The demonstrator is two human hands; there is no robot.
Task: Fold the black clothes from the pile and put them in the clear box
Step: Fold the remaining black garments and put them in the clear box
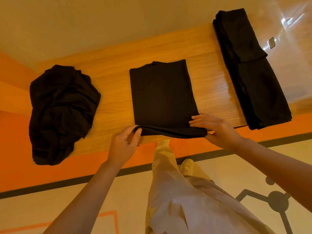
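On the left of the table [114, 68] the black pile [60, 112] is sitting in a crumpled heap, well apart from your hands. In the middle, the half-folded black shirt [160, 95] is lying flat with its long side running away from you, and its near edge is hanging right at the table's front edge.

Your left hand [124, 147] is pinching the near left corner of that shirt, so this grip is grasping cloth. Your right hand [217, 130] is holding the near right corner, fingers lying on top and thumb tucked under. Both arms are reaching forward, about equally near.

I think you are getting ready to fold the near edge away from you.

To the right, folded black clothes [249, 70] are lying in the clear box [290, 48].
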